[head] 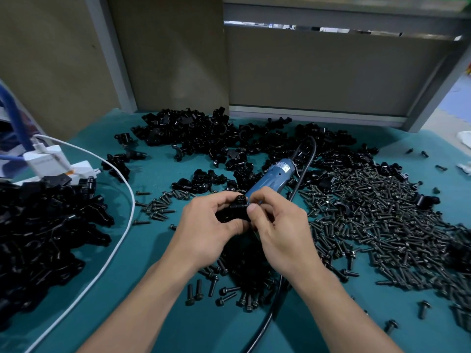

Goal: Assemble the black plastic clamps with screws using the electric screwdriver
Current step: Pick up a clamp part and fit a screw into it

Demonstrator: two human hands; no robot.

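**Both hands close on one clamp at a parts-strewn desk**

The left-hand grip (pixel 206 225) is curled round a small black plastic clamp (pixel 233 208), thumb below and fingers over its top. The right-hand grip (pixel 277 230) meets it from the other side, thumb and forefinger pinched against the clamp's right edge. Whether a screw sits between those fingertips cannot be told. The clamp is held above the teal-covered desk (pixel 153 314), near the middle of the view.

Just behind the hands lies a blue cylindrical electric screwdriver (pixel 270 178), untouched and pointing toward the person. Its black power cord (pixel 276 296) passes under the right wrist to the near edge.

To the right spreads a broad heap of dark flanged screws (pixel 382 220), with a smaller scatter of screws (pixel 158 207) left of the hands and more (pixel 229 291) between the forearms. A pile of loose black clamp halves (pixel 198 133) runs along the back of the desk, and a dense mound of black clamps (pixel 38 238) fills the left edge. A white cable (pixel 122 225) curves past that mound from a white power strip (pixel 48 159) at the far left.
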